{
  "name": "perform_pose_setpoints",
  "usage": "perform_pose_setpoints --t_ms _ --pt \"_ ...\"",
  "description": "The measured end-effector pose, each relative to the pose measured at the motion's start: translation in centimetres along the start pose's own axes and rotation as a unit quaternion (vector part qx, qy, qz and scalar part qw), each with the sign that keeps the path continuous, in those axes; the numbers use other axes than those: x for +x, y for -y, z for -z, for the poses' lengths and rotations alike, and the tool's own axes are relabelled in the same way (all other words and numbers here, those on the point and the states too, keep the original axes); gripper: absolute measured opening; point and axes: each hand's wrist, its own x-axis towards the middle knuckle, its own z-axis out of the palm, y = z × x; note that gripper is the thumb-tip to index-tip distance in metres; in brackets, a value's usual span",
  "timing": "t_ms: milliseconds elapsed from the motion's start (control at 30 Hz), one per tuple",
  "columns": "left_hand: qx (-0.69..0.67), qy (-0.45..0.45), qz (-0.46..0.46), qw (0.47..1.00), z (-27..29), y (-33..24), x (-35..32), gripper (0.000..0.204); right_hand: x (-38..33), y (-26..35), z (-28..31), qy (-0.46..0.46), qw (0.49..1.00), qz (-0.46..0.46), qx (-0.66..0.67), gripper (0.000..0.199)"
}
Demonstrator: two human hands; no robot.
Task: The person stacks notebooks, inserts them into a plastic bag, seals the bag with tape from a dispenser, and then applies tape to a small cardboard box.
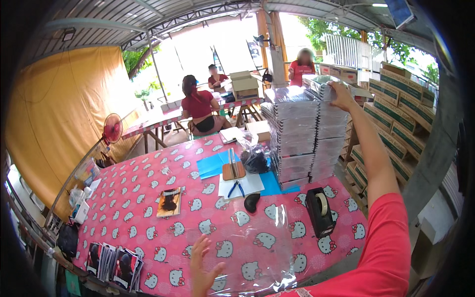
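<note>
My right arm reaches out to the tall stacks of spiral notebooks in clear plastic (297, 143). At the top of the right-hand stack, my right hand (341, 96) is closed on the corner of a plastic-wrapped spiral notebook (321, 86). Low over the near part of the table, my left hand (204, 265) is open, fingers apart, holding nothing. A clear plastic sheet or bag (267, 242) lies just right of it. Beyond the sheet are a black tape dispenser (320, 212), a small black curved object (252, 202) and blue-handled pliers (236, 189).
A patterned pink cloth covers the table (148, 198). On it lie a small book (169, 202), a pile of booklets (114, 266), blue sheets (210, 167) and a wooden board (233, 171). Cardboard boxes (396, 114) rise at right. Several people sit or stand beyond the table.
</note>
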Motion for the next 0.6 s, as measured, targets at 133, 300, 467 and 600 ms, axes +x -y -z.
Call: perform_pose_setpoints --t_ms 133,300,467,600 --pt "-0.050 -0.070 0.034 0.996 0.2 -0.1 -0.7 0.079 1.0 1.5 -0.3 -0.021 1.000 0.003 -0.012 0.062" --pt "-0.105 -0.090 0.077 0.987 0.3 2.0 -1.5 0.075 1.7 -1.4 -2.4 0.001 0.999 -0.015 0.047 0.065" --pt "-0.035 -0.055 0.068 0.996 0.4 4.0 -1.4 0.064 1.6 -8.7 -2.0 -0.014 0.991 -0.020 -0.133 0.087" --pt "0.107 -0.064 0.083 0.989 4.3 3.5 -3.6 0.052 -3.8 1.0 -5.1 -0.272 0.944 0.124 -0.136 0.062"
